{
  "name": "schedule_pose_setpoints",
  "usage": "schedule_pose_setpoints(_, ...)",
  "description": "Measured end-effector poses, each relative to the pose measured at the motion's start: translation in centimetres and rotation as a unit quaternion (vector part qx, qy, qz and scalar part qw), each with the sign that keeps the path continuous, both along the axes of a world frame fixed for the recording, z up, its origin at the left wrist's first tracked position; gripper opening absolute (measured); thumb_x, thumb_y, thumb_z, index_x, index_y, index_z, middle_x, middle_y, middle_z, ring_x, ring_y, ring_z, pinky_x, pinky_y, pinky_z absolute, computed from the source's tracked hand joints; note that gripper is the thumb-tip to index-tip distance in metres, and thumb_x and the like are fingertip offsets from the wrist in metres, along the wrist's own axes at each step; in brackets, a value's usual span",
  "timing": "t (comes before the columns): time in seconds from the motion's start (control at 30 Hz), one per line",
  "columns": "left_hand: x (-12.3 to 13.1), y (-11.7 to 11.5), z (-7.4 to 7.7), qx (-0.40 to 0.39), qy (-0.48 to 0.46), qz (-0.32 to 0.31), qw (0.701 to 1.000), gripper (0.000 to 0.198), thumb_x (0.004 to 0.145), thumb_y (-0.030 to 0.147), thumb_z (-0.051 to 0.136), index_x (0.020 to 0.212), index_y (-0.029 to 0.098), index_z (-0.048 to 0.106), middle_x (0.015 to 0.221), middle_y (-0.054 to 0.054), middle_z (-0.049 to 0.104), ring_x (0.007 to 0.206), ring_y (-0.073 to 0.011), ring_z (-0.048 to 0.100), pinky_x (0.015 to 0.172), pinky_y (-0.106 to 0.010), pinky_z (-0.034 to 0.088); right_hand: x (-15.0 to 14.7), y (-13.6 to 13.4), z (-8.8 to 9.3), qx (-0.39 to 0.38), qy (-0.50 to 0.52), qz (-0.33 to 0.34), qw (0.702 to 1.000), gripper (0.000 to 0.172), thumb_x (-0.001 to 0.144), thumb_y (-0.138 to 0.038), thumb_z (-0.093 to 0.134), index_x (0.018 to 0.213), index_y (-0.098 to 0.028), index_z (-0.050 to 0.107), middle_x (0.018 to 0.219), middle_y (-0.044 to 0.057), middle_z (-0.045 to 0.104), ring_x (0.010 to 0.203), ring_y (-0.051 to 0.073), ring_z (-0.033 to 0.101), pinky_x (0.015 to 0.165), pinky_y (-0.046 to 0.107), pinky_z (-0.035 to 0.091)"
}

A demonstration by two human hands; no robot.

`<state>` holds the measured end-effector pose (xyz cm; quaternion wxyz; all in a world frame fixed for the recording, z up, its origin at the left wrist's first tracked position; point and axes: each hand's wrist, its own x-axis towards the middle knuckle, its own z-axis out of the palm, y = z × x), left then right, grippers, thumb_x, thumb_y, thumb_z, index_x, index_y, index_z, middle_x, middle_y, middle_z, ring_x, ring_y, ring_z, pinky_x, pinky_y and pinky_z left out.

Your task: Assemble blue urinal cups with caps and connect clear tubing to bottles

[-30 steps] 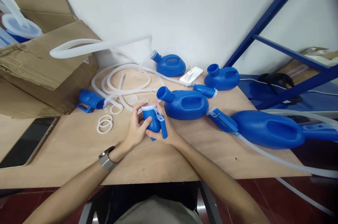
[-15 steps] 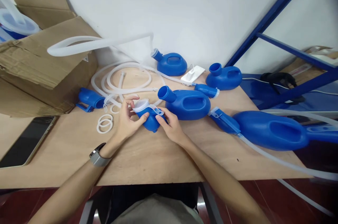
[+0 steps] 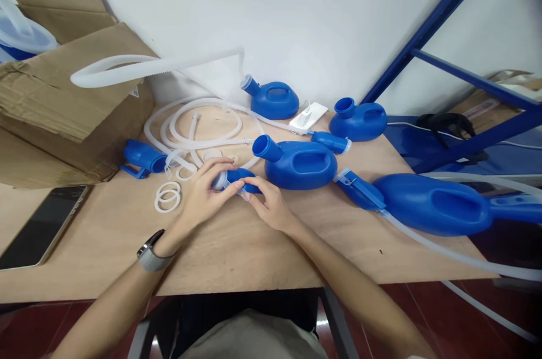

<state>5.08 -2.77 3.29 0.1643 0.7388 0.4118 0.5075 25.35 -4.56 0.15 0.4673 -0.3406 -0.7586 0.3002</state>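
Between my two hands lies a blue urinal funnel [image 3: 245,173] on its side, just above the table, with a translucent white lid [image 3: 221,180] on its wide end. My left hand [image 3: 208,189] is curled round the lid end, its thumb pressing near the lid's strap [image 3: 243,193]. My right hand [image 3: 271,201] pinches the funnel and strap from the other side. Fingers hide much of the funnel. Just beyond my right hand stands a blue urinal bottle [image 3: 296,170] with an uncapped neck. White rings [image 3: 167,196] lie left of my left hand.
Coiled clear tubing [image 3: 207,104] lies behind my hands, beside another blue funnel [image 3: 144,157] and a cardboard box [image 3: 84,105]. More blue bottles [image 3: 275,100] stand at the back and right. A phone [image 3: 42,226] lies at left; a blue metal rack [image 3: 466,79] stands right.
The funnel has turned from tilted with its lid facing up to lying sideways, lid toward my left palm. My left fingers have come over the top of it.
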Motion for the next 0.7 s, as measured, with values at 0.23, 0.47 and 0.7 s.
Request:
schedule_pose_setpoints(0.23,-0.21,0.32,-0.56,0.017,0.019,-0.001,1.0,0.021,0.103,0.037,0.063,0.095,0.025,0.078,0.113,-0.005,0.076,0.103,-0.0237,0.072,0.094,-0.038,0.057,0.54,-0.05,0.96,-0.103,0.025,0.024,0.994,0.046,0.099,-0.049,0.063,0.138,-0.025,0.061,0.107,0.005,0.072,0.088,0.02,0.068,0.079,0.035,0.059)
schedule_pose_setpoints(0.47,-0.23,0.18,-0.57,0.017,0.038,-0.018,0.999,0.016,0.1,0.035,0.067,0.103,0.024,0.079,0.12,-0.007,0.075,0.113,-0.0239,0.072,0.101,-0.039,0.057,0.37,0.36,0.85,-0.135,0.057,0.0,0.989,0.029,0.098,-0.042,0.064,0.119,-0.024,0.071,0.114,0.005,0.075,0.099,0.02,0.069,0.083,0.032,0.057)
schedule_pose_setpoints(0.7,-0.01,-0.11,-0.21,0.025,0.065,-0.016,0.997,0.022,0.101,0.041,0.067,0.11,0.023,0.077,0.124,-0.009,0.074,0.116,-0.0256,0.072,0.103,-0.042,0.058,-0.01,0.39,0.72,-0.117,0.071,-0.046,0.99,0.021,0.094,-0.035,0.063,0.108,-0.023,0.072,0.101,0.004,0.076,0.085,0.018,0.069,0.072,0.03,0.054)
